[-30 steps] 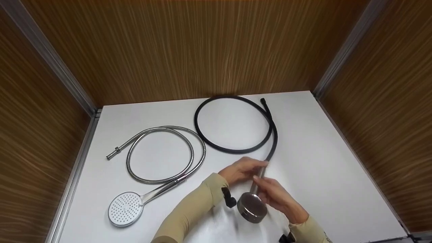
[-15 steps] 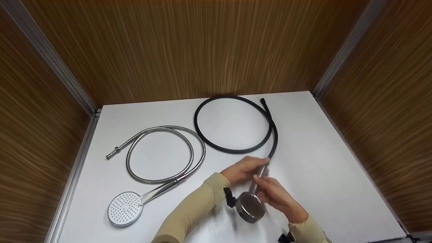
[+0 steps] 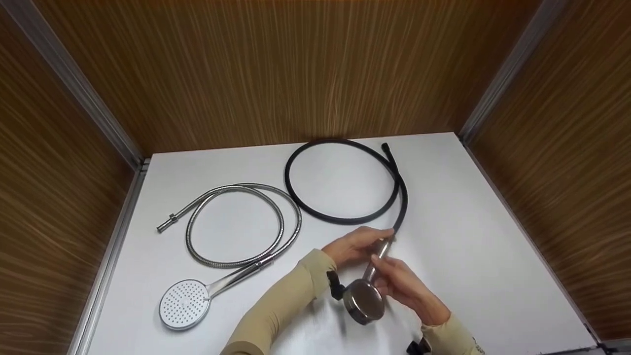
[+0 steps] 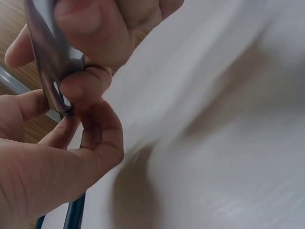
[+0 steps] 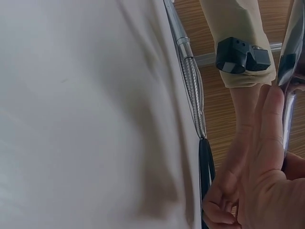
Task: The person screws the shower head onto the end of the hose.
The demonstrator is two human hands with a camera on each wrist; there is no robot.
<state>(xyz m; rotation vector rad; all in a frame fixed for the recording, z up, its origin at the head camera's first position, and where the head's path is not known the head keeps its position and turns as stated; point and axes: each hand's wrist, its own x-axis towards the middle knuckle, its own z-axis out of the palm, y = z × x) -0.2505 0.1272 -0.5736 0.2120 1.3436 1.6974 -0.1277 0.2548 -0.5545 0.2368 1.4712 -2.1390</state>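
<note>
My right hand [image 3: 404,286] holds the shiny handle of a shower head [image 3: 365,301], whose round head tips toward the front of the table. At the handle's far end, my left hand [image 3: 354,245] pinches the end of a black shower hose [image 3: 340,221] where it meets the handle. Seen from the left wrist, fingers of both hands crowd around the lower end of the metal handle [image 4: 45,62], and the joint itself is mostly covered. From there the hose runs back into a large loop on the table.
On the left lies another shower head [image 3: 184,304] with a white perforated face, joined to a coiled chrome hose [image 3: 299,219]. Brown wood-grain panels [image 3: 305,74] enclose the white table [image 3: 493,256] at the back and both sides.
The held shower head has shifted slightly left and turned a little in my right hand. My left fingers stay at the handle's end. The hoses on the table keep their places.
</note>
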